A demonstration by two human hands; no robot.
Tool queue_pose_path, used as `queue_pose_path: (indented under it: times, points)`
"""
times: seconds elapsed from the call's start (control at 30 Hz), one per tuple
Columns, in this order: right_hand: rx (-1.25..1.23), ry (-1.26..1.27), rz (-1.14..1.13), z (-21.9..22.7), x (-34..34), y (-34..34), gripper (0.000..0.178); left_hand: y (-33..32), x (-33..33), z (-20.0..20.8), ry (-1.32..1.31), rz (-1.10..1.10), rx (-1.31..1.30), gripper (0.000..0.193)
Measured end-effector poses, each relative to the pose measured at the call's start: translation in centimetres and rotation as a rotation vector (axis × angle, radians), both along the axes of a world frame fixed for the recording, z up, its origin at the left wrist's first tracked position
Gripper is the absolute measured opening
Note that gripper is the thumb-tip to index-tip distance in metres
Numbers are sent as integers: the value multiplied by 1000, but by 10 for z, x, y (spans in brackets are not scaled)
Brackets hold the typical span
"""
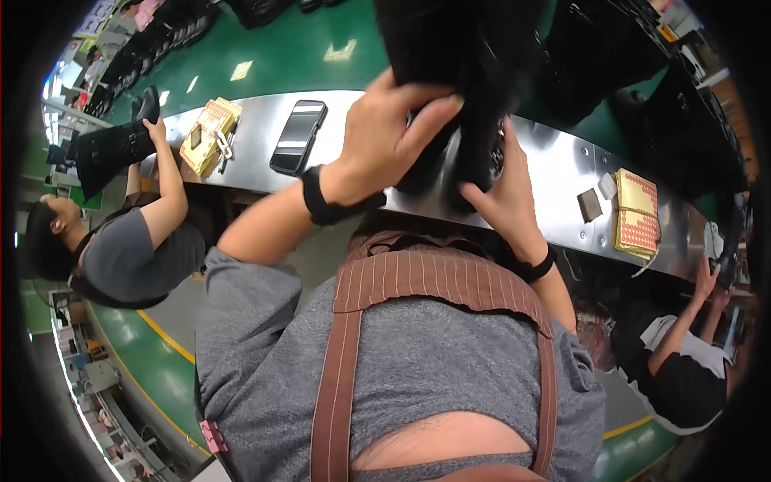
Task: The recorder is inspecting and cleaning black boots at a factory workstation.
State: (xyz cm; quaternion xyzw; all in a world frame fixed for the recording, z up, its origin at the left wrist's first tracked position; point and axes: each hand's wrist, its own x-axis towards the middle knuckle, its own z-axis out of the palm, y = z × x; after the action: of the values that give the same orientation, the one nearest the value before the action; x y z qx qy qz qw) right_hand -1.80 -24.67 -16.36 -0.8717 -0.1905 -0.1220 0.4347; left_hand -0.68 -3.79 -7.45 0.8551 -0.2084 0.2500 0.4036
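In front of me a pair of tall black boots (462,64) stands over the steel ledge, partly smeared by motion. The shafts reach past the top of the picture, and the lower ends are near the ledge's front edge. My left hand (393,132) is closed on the left boot, its thumb lying across the front. Lower down, my right hand (511,193) holds the right boot from its outer side, thumb toward me and fingers partly hidden behind it. A black band circles each of my wrists.
Along the steel ledge (546,169) lie a phone (299,136), two red-and-yellow patterned bundles (210,132) (637,213) and a small brown block (589,206). More black boots (606,56) fill the green surface at right. One co-worker (136,233) holds a boot at left; another (683,353) works at right.
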Motion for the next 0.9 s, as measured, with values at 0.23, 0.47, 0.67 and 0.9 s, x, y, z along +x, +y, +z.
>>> queue_pose_path:
  times: [0.23, 0.47, 0.67, 0.9]
  points:
    - [270, 178, -136, -46, -13, -39, 60, 2, -16, -98, -538, 174, -30, 64]
    - [177, 122, -154, -45, -13, -27, 63, 6, -26, -135, -269, 157, -293, 107]
    - [168, 444, -150, -51, -6, -38, 70, 11, -26, -143, 765, 23, -358, 74]
    - [1138, 780, 20, -44, -13, -62, 39, 25, -28, -104, 748, -321, -833, 46]
